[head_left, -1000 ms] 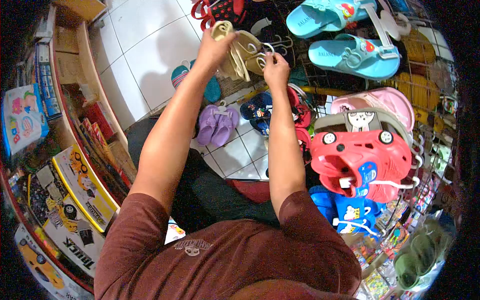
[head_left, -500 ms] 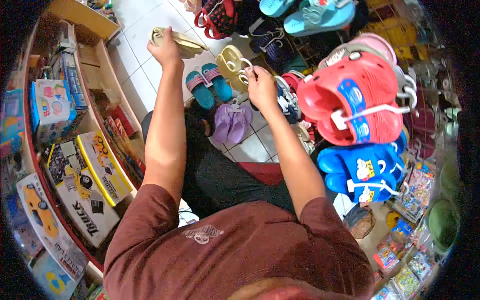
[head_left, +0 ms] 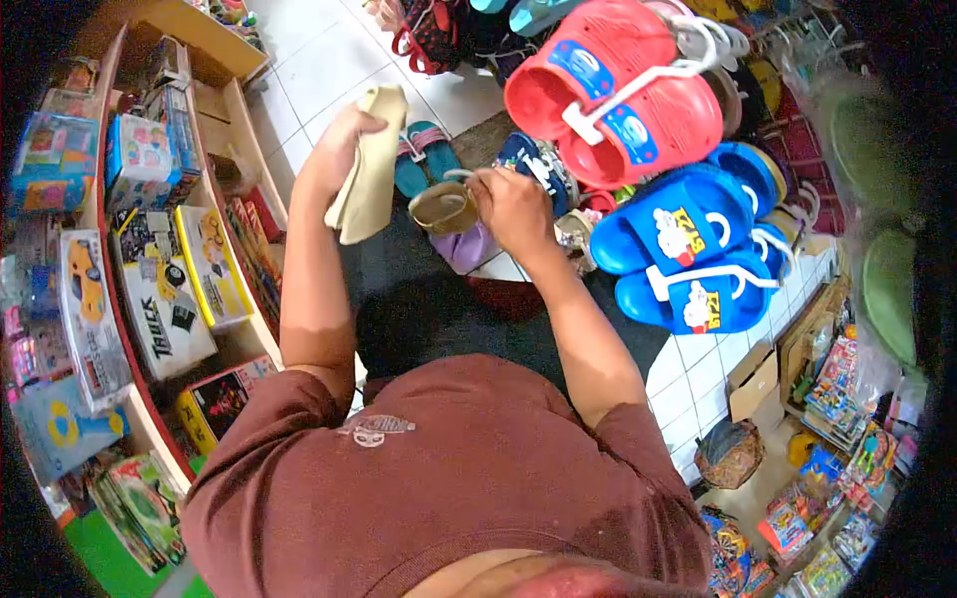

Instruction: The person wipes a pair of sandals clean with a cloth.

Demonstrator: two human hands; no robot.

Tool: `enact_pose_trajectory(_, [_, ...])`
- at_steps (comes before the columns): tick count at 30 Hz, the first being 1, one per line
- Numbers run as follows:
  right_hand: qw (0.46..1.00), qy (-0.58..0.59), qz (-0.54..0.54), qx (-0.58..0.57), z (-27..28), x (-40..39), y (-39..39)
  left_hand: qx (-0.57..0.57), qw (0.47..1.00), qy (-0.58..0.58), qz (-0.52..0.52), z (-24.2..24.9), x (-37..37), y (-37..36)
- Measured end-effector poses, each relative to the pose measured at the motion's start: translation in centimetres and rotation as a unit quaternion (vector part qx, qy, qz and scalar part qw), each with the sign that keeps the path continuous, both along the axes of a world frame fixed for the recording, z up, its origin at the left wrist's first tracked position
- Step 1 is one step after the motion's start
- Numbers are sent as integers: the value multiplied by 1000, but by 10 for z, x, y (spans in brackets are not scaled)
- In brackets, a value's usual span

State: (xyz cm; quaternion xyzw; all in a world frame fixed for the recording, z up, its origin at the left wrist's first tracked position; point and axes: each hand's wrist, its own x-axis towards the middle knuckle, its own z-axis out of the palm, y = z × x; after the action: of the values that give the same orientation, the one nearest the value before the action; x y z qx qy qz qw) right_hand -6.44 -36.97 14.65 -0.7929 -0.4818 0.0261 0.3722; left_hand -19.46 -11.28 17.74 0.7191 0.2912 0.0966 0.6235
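My left hand (head_left: 332, 157) is closed round a pair of cream sandals (head_left: 371, 179), which stands on edge with the pale soles showing. Over to the right, the fingers of my right hand (head_left: 516, 211) are pinched at the white plastic hanger (head_left: 460, 174) of some tan sandals (head_left: 439, 211). The tan sandals hang just left of those fingers, partly covering a purple pair (head_left: 467, 249) below. Teal sandals with pink striped straps (head_left: 427, 159) lie on the floor between my two hands.
Red clogs (head_left: 618, 95) and blue slippers (head_left: 688, 249) hang on a rack close at my right. Boxed toys, one a truck box (head_left: 164, 309), fill the left shelves. A brown patterned bag (head_left: 730, 453) and packaged toys are at lower right.
The cream sandals have turned from nearly flat to upright on edge. My right hand has brought the tan sandals lower and nearer my body. The view has shifted, too.
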Motion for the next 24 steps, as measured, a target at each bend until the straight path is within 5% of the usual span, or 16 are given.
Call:
enact_pose_trajectory(4, [997, 46, 33, 55, 13, 7, -16, 17, 987, -55, -151, 57, 10, -83])
enact_pose_trajectory(7, [994, 36, 58, 89, 14, 10, -20, 259, 937, -66, -225, 63, 15, -121])
enact_pose_trajectory(8, [992, 33, 65, 101, 16, 10, -21, 255, 928, -62, -265, 63, 18, -126])
enact_pose_trajectory(14, [983, 53, 63, 167, 29, 3, -29, 270, 927, -57, -254, 94, 20, -144])
enact_pose_trajectory(18, [939, 110, 46, 324, 67, -14, -36, 226, 954, -32, -196, 129, 6, -149])
enact_pose_trajectory(24, [906, 277, 160, 277, 131, -55, -74, 191, 978, 30, -82, 211, -5, -203])
